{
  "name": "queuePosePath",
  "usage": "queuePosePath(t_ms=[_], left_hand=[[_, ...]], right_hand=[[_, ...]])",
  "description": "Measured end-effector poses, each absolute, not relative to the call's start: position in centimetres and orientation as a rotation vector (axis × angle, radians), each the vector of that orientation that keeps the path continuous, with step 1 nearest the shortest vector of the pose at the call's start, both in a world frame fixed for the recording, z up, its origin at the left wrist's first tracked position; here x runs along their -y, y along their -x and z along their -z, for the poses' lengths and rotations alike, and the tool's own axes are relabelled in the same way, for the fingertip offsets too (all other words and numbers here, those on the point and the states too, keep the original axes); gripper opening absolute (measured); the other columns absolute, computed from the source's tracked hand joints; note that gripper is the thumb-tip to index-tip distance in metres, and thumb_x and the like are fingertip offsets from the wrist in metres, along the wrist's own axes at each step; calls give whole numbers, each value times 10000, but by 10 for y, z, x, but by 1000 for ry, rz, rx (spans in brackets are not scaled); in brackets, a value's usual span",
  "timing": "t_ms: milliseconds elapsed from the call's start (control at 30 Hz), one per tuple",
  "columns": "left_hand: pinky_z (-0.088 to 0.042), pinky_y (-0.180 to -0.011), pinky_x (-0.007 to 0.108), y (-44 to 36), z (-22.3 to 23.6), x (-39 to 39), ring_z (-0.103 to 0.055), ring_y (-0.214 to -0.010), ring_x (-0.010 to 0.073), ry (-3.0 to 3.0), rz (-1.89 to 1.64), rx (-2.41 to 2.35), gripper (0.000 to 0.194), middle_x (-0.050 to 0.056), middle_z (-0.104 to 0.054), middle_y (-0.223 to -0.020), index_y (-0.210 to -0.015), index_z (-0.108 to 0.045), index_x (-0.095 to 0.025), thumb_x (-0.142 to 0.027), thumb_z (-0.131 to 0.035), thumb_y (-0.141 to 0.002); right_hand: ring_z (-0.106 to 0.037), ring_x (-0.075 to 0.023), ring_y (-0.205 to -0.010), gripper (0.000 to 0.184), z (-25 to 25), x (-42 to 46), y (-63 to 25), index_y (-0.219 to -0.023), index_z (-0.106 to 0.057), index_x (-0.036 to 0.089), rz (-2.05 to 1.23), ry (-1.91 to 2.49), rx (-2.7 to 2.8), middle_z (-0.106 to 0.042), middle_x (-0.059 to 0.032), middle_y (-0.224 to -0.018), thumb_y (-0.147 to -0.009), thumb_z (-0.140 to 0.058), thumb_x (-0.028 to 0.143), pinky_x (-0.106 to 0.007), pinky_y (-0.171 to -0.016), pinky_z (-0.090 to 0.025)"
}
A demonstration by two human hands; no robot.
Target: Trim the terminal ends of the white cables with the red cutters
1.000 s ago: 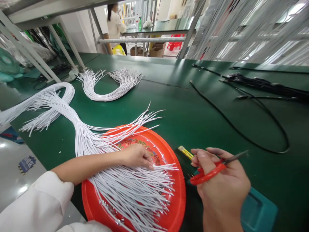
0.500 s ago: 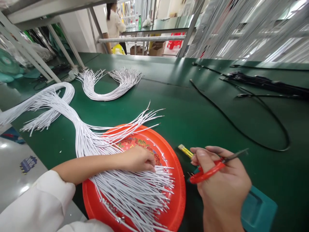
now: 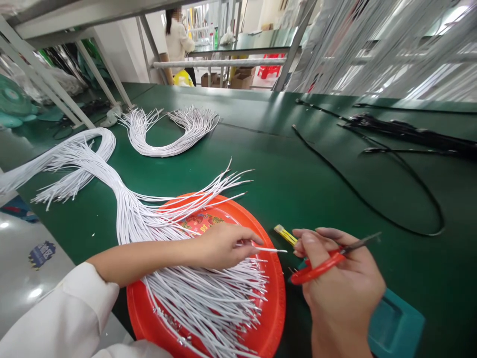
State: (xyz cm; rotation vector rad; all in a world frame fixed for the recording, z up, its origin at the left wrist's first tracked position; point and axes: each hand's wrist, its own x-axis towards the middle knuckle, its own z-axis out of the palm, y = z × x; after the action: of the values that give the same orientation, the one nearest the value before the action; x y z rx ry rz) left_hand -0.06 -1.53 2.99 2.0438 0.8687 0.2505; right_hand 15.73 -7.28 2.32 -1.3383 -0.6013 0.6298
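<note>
Left hand (image 3: 225, 246) now pinches one jutting white wire (image 3: 272, 249); right hand (image 3: 343, 293) still grips scissors (image 3: 320, 270)

Open desk (image 3: 268, 169) lies between wires (image 3: 132, 214) and black cables (image 3: 421, 133); a teal box (image 3: 398, 323), partly hidden, probably blocks lower right.

Black cables (image 3: 391, 129) — red stool (image 3: 269, 69)

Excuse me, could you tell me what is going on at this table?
A person is handling white wires fanned over a red tray on the green table. The left hand holds one wire near its end, which points toward the right hand. That hand holds red-handled scissors, their blades pointing away from the wire.
</note>
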Motion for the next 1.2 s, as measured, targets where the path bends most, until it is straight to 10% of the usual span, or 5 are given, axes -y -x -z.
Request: queuePosePath(t_ms=[533, 933, 1200], left_hand=[[-416, -608, 202, -17, -19, 17, -562, -648, 101, -1898, -723, -911, 249, 58, -683, -733, -827, -710, -119, -321, -566, -810], [-374, -537, 180, -14, -18, 5, -459, -559, 56, -1426, -320, -829, 236, -15, -562, -614, -852, -685, -90, -283, -553, -822], [-480, -710, 220, -15, -28, 0, -598, -716, 102, -1182, -561, -916, 205, 64, -687, -797, -829, -706, -90, -258, -664, -720]], right_hand=[[-641, -155, -662, 302, -17, 74, -150, -819, -590, 171, -743, 1439, 710, -675, -35, -747, -627, -765, 323, -274, -609, -516], [-623, -154, -671, 279, -9, 76, -150, -815, -576, 180, -697, 1484, 793, -643, -28, -762, -651, -731, 343, -281, -618, -515], [-548, -131, -515, 225, -5, 74, -155, -780, -575, 200, -708, 1678, 1322, -590, 9, -602, -727, -601, 418, -229, -508, -446]])
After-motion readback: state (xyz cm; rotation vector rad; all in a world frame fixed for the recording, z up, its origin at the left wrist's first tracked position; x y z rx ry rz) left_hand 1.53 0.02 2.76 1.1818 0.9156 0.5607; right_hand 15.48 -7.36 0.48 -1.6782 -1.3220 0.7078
